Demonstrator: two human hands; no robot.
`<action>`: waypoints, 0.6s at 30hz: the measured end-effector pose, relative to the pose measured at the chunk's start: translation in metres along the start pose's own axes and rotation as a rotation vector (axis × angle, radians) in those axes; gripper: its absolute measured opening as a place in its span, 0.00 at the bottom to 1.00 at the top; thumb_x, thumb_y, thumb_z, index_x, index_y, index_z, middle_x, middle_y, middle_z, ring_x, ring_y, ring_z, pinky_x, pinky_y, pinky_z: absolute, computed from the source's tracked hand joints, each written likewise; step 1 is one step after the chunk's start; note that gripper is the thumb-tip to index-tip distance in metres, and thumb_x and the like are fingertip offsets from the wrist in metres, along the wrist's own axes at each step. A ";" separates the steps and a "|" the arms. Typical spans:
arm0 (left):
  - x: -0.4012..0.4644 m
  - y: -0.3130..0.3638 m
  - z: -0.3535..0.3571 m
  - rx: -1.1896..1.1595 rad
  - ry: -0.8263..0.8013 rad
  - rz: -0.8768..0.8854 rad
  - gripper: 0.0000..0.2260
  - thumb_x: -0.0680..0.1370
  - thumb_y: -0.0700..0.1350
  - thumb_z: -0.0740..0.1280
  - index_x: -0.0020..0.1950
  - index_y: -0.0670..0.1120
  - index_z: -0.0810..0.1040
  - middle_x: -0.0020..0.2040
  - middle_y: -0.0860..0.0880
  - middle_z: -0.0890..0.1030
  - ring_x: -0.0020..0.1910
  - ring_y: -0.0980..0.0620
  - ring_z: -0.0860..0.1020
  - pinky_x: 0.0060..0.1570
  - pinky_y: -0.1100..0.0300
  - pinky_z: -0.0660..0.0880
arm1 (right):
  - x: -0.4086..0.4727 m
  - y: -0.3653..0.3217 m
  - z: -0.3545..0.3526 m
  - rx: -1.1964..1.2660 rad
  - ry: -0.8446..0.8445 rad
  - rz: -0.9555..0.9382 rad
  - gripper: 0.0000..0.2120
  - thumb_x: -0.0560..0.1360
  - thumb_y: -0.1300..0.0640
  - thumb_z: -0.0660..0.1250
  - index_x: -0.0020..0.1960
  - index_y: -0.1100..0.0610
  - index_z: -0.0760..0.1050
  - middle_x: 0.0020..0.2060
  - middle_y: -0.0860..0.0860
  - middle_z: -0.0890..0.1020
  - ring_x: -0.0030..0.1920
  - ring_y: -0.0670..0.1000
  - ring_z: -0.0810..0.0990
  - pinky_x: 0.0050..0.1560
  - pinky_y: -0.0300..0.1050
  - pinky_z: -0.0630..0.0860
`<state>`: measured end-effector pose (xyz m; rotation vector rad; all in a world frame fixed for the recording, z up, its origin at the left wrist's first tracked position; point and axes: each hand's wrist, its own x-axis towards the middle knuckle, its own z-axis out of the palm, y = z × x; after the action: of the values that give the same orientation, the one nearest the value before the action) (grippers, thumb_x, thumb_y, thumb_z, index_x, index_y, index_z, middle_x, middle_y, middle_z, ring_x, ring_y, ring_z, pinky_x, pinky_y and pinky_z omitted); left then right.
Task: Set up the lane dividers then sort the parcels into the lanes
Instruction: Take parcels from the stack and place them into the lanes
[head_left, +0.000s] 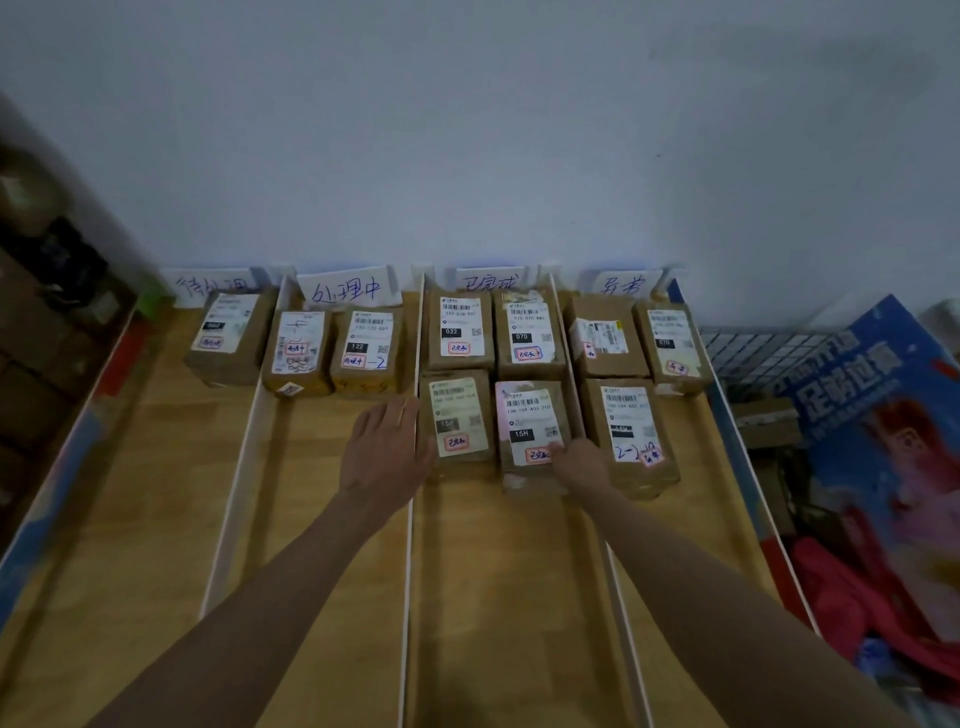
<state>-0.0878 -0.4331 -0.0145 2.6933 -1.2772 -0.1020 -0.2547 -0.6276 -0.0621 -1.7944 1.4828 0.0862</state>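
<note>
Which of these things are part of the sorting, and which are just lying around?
Part of the job: parcels, white lane dividers, lane labels, left hand, right hand.

Lying about: blue poster, red cloth, wire rack.

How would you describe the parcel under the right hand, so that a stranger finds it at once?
Find the third lane from the left, which holds four parcels. The parcel is in the near row, on the right, touched by the right hand. Unlike its neighbours, its label is pinkish and reads 15H.
</note>
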 end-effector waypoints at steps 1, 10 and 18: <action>0.002 0.000 0.002 0.004 -0.001 0.008 0.23 0.81 0.54 0.59 0.73 0.45 0.67 0.68 0.47 0.73 0.68 0.47 0.69 0.69 0.52 0.63 | 0.004 -0.001 0.003 0.001 -0.007 0.012 0.15 0.82 0.53 0.61 0.38 0.56 0.69 0.44 0.55 0.80 0.38 0.47 0.77 0.36 0.38 0.73; 0.004 -0.011 0.024 0.053 -0.064 -0.021 0.27 0.81 0.58 0.55 0.76 0.45 0.63 0.74 0.46 0.67 0.74 0.47 0.64 0.74 0.50 0.57 | 0.022 -0.014 0.010 -0.062 -0.052 0.012 0.15 0.82 0.59 0.56 0.59 0.67 0.76 0.56 0.62 0.80 0.57 0.62 0.79 0.58 0.53 0.77; -0.012 -0.009 0.008 0.059 -0.066 -0.068 0.26 0.81 0.57 0.56 0.76 0.45 0.64 0.73 0.46 0.69 0.73 0.47 0.64 0.74 0.49 0.57 | -0.021 -0.028 -0.005 -0.144 0.136 -0.281 0.19 0.82 0.55 0.58 0.70 0.61 0.66 0.66 0.58 0.71 0.67 0.59 0.71 0.64 0.55 0.72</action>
<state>-0.0891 -0.4194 -0.0241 2.8059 -1.2246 -0.1652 -0.2397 -0.6133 -0.0337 -2.1451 1.3280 -0.0736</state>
